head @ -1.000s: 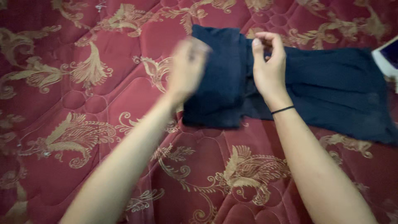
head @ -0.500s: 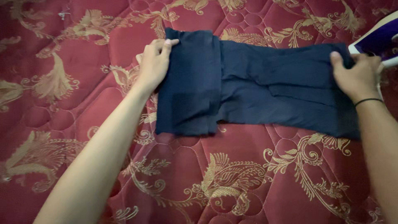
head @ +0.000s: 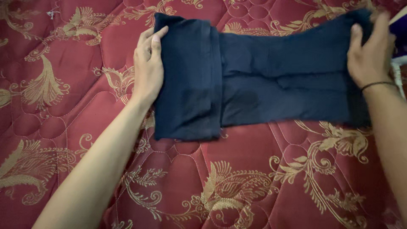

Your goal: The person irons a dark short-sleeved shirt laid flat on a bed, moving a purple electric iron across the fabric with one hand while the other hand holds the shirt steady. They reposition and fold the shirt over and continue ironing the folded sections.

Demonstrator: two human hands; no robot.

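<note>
The dark navy garment [head: 254, 72] lies across the red and gold quilted mattress [head: 237, 178], its left end already folded over. The left hand [head: 148, 68] rests flat and open on that fold, while the right hand [head: 371, 51], half a second ago pressing the far end down, has now closed its grip on that edge and seems to be lifting it. No labels show; a purple and white object [head: 398, 29] sits at the right edge.

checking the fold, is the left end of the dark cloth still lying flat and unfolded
No, the left end of the dark cloth is folded over itself, beside the left hand.
</note>
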